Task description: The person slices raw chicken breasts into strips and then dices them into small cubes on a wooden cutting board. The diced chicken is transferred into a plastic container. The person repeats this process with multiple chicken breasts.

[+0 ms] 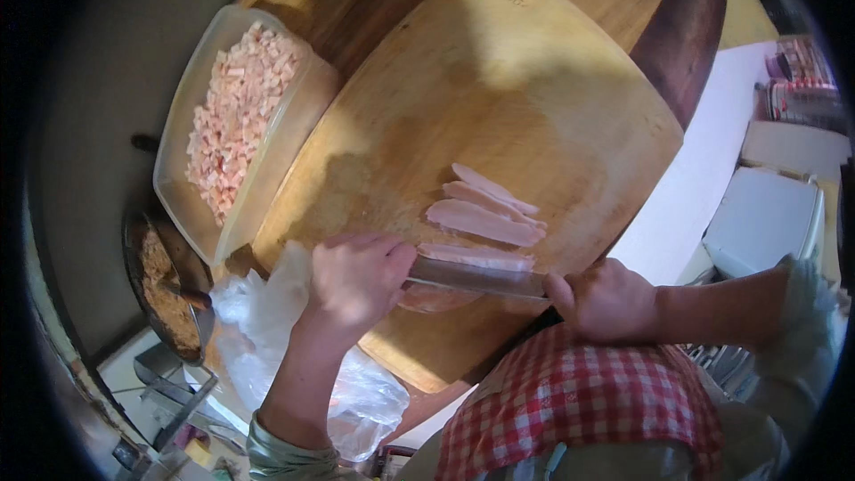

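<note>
My right hand point(611, 300) is closed round the handle of a wide-bladed kitchen knife, mostly hidden by the fingers. The knife blade point(481, 278) lies crosswise over a piece of pale pink raw meat point(437, 298), which shows along its near edge. At the blade's other end, the curled fingers of my left hand point(361, 277) grip it. A cut strip of meat point(477, 256) lies against the far side of the blade. Beyond it, several thin slices point(487, 222) rest side by side on the wooden cutting board point(407, 167).
A translucent plastic box point(270, 174) of diced pale meat stands left of the board. Below it sit a crumpled clear plastic bag point(267, 307) and a dark pan point(133, 254) holding brown food. A red checked apron point(574, 401) is close to the board's near edge.
</note>
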Demonstrator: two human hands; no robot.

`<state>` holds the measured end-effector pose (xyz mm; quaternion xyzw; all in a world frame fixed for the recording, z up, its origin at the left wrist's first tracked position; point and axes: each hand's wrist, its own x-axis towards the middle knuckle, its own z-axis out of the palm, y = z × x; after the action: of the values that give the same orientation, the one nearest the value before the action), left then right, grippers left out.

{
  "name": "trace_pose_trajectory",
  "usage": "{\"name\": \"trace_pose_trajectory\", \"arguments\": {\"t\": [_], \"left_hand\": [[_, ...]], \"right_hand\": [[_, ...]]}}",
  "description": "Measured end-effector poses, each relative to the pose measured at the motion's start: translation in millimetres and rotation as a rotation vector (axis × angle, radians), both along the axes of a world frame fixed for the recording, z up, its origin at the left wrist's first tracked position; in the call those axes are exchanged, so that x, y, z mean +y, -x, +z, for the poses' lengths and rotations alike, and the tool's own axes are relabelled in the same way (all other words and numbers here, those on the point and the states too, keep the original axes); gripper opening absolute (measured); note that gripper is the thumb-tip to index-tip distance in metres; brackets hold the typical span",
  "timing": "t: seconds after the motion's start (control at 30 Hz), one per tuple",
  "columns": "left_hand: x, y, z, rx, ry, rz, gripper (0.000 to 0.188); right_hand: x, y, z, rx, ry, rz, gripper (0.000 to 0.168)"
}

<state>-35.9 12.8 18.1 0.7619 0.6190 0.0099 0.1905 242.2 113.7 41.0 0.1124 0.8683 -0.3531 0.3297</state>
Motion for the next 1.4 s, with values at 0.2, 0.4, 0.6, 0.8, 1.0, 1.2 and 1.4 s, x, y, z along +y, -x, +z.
{"name": "trace_pose_trajectory", "arguments": {"t": [0.2,0.4,0.6,0.8,1.0,1.2,1.4], "left_hand": [[-3.4,12.7,-8.5,-0.130,-0.002,0.078,0.020],[19.3,3.2,-4.2,0.119,0.176,-0.109,0.024],[2.6,13.9,-14.4,0.046,0.129,-0.021,0.017],[35.1,1.7,6.2,0.159,0.033,-0.113,0.037],[21.3,-26.9,66.4,0.224,0.009,-0.051,0.035],[-10.3,-15.6,54.1,0.228,0.038,-0.030,0.022],[-14.8,-3.1,36.9,0.099,0.043,-0.006,0.020]], "right_hand": [[-8.5,8.4,6.7,0.080,-0.130,0.012,0.042],[-17.3,-10.6,-16.0,0.144,-0.116,-0.097,0.043],[-32.4,-4.5,-6.5,0.277,-0.257,-0.090,0.032],[-26.0,-19.7,-34.5,0.417,-0.271,-0.239,0.032],[-26.3,-38.3,3.8,0.411,-0.258,-0.202,0.035],[-33.2,-27.3,11.2,0.462,-0.275,-0.043,0.033],[-27.2,-10.9,28.7,0.364,-0.229,0.001,0.030]]}}
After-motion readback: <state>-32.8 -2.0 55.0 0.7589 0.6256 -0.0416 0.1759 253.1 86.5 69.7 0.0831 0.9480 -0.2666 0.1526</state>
